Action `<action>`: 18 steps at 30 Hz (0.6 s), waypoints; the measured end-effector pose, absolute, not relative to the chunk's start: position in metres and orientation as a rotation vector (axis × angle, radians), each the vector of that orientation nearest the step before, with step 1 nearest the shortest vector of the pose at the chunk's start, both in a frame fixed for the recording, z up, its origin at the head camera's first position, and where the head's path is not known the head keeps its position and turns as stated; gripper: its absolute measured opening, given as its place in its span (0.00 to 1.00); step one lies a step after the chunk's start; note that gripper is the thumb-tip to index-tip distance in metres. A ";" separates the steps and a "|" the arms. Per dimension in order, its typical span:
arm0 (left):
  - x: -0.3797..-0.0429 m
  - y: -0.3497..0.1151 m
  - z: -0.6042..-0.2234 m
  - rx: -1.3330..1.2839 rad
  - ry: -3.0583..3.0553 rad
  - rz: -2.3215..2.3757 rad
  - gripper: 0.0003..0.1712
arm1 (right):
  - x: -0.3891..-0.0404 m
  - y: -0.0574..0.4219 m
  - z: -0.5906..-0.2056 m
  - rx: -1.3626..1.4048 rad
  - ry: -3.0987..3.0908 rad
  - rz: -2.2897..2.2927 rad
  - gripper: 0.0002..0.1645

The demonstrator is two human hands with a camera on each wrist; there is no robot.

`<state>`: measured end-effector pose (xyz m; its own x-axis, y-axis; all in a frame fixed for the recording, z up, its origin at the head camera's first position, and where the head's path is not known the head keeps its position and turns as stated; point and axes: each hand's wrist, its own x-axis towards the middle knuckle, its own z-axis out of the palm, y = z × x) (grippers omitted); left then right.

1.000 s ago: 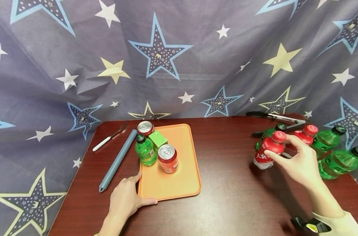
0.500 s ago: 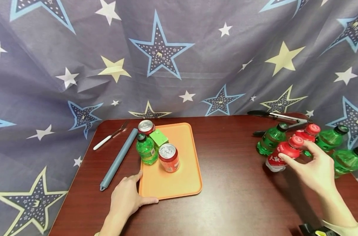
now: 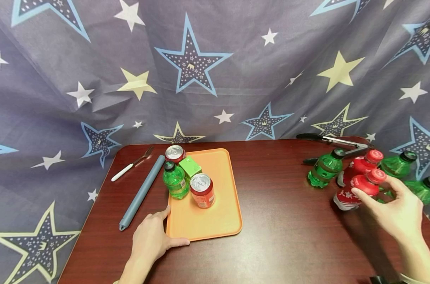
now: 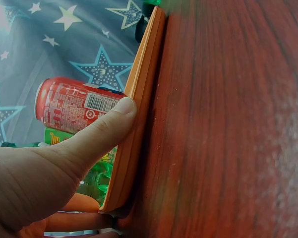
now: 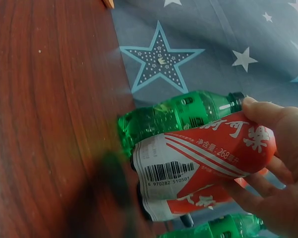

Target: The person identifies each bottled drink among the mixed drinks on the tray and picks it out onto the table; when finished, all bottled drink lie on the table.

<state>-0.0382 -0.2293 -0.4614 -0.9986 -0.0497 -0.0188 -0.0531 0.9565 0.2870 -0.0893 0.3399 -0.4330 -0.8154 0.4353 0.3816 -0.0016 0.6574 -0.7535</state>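
My right hand (image 3: 395, 213) grips a small red cola bottle (image 3: 356, 189) near its red cap. The bottle tilts a little beside a second red bottle (image 3: 356, 165); whether its base touches the table is unclear. In the right wrist view the held bottle (image 5: 203, 153) shows a white barcode panel, with a green bottle (image 5: 178, 114) just behind. Across the table, my left hand (image 3: 152, 236) rests at the near left corner of an orange tray (image 3: 222, 213). In the left wrist view its thumb lies straight against the rim, its fingers at the corner.
On the tray stand two red cans, one (image 3: 202, 191) nearer, a green bottle (image 3: 175, 180) and a green box (image 3: 190, 166). Left lie a grey-blue rod (image 3: 142, 193) and a fork (image 3: 131, 165). Green bottles (image 3: 324, 169) and black-handled tongs (image 3: 335, 141) occupy the right.
My right hand has carried the red bottle rightward, from left of the green bottle to beside the other red bottle. The left hand and tray stay put.
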 end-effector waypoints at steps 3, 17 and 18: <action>-0.038 -0.229 -0.461 -0.069 3.102 0.451 0.74 | -0.087 0.344 -0.434 -0.341 -2.303 1.057 0.32; -0.038 -0.229 -0.461 -0.069 3.101 0.457 0.73 | -0.082 0.360 -0.445 -0.390 -2.257 0.944 0.33; -0.039 -0.229 -0.462 -0.074 3.100 0.458 0.73 | -0.081 0.361 -0.446 -0.388 -2.251 0.938 0.32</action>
